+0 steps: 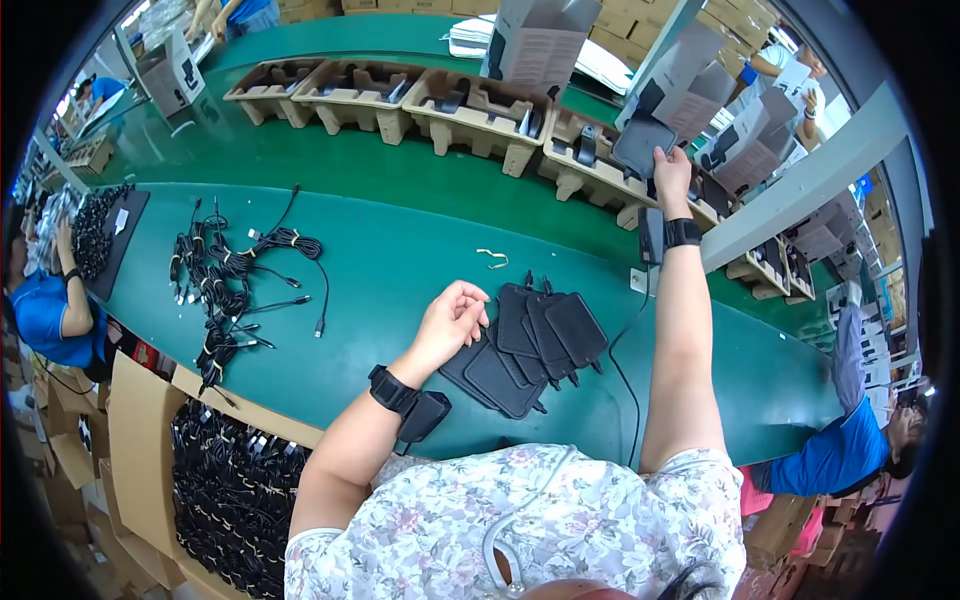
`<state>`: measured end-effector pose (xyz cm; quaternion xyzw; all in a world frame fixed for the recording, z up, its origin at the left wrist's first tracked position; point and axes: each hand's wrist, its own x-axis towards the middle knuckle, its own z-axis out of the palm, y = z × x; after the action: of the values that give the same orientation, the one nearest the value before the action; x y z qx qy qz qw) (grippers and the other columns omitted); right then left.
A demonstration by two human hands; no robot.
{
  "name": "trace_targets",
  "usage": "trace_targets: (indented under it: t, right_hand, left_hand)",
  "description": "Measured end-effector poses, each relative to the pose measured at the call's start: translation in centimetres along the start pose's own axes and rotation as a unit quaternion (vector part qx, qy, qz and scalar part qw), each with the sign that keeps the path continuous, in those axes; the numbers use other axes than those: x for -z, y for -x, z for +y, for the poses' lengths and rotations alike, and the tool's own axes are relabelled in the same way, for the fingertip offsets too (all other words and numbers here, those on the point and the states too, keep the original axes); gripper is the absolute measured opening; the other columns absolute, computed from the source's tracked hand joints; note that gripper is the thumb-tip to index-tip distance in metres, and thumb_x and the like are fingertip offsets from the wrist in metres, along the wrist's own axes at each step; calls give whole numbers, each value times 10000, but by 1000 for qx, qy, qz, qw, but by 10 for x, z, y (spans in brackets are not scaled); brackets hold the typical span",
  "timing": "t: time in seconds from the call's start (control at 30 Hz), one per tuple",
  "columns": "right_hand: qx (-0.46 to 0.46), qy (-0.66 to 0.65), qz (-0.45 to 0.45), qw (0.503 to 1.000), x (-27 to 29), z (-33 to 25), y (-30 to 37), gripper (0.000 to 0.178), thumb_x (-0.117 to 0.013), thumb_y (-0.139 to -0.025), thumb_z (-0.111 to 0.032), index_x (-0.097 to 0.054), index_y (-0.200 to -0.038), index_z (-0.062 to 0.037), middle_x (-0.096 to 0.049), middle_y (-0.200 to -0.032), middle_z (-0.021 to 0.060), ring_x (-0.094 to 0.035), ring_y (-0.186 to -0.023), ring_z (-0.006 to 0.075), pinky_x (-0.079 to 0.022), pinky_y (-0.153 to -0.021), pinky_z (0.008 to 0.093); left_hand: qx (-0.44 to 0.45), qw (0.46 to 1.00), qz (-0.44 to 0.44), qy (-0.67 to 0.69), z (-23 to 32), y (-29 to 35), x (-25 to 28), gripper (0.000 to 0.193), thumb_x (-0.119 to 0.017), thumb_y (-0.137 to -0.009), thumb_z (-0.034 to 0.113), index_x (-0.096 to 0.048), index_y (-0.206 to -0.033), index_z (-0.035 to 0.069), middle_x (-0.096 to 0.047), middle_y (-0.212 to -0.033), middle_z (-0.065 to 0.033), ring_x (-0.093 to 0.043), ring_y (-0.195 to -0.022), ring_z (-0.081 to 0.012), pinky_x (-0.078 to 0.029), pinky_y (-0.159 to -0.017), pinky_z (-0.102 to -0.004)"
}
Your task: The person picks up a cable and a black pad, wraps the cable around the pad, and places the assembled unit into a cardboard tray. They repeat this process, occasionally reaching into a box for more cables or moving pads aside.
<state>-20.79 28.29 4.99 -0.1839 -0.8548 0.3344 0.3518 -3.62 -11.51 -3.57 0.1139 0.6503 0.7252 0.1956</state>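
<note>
My right hand (673,175) reaches to the far right and pinches a flat black pad with rounded corners (643,147) by its near edge. The pad is over a brown molded pulp tray (588,172). Several similar black pads (515,370) lie fanned in an overlapping pile on the green table, small dark plug-like ends sticking out from their edges. Just left of that pile hovers my left hand (452,322), fingers loosely curled and nothing visible in them. Each wrist carries a black band with a small black box.
Bundled black cables (225,270) lie to the left, and a bent tan tie (493,258) lies beyond the pads. Pulp trays line a green conveyor (400,165). A grey post (800,185) slants beside my right arm. A cardboard box (140,460) holds more cables. Co-workers sit on both sides.
</note>
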Motion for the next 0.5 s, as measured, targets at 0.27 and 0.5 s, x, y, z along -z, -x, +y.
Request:
trace_targets:
  t: [0.27, 0.5]
  right_hand:
    - [181, 296, 16, 938, -17, -1, 30, 350, -569, -879, -284, -599, -1155, -70, -600, -1043, 220, -534, -1009, 396, -430, -887, 453]
    - [246, -6, -82, 966, 18, -81, 115, 289, -603, -858, -131, -593, -1137, -56, -570, -936, 70, -539, -849, 178, -446, -707, 286]
  left_hand:
    - [-5, 1000, 6, 15, -2, 4, 3, 93, -487, -937, 77, -511, -1027, 67, -588, -761, -18, -527, -552, -58, -414, -451, -191]
    - [-37, 999, 22, 26, 1, 3, 3, 137, -450, -904, 9, -498, -1026, 48, -578, -766, -23, -542, -550, -73, -434, -449, -209]
